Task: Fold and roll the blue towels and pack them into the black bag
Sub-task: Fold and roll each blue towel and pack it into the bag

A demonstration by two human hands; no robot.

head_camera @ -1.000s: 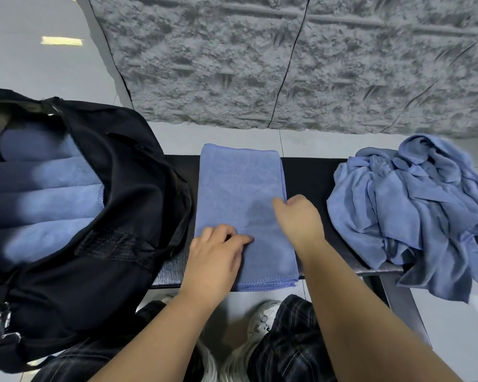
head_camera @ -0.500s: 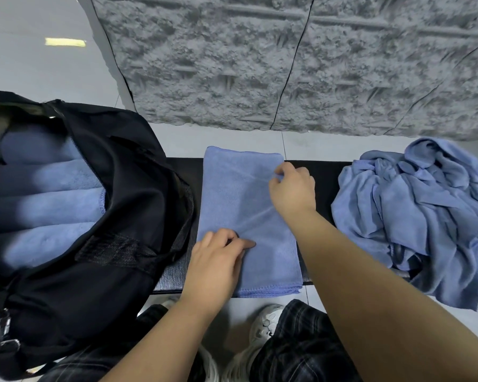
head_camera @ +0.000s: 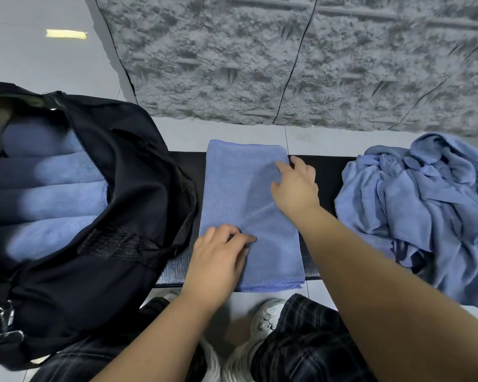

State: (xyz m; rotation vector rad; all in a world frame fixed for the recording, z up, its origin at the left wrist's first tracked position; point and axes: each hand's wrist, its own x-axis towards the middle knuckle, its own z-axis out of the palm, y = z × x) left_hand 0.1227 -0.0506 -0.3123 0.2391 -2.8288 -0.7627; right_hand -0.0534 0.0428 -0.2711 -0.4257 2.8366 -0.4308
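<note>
Both hands flat, fingers relaxed, left hand (head_camera: pixel 218 260) and right hand (head_camera: pixel 295 186) pressing folded towel (head_camera: pixel 243 194)

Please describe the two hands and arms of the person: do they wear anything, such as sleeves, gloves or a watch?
The left hand and the right hand are bare, without gloves. Both forearms are uncovered as far as the frame shows: no sleeves, watch, rings or bracelets visible.
</note>
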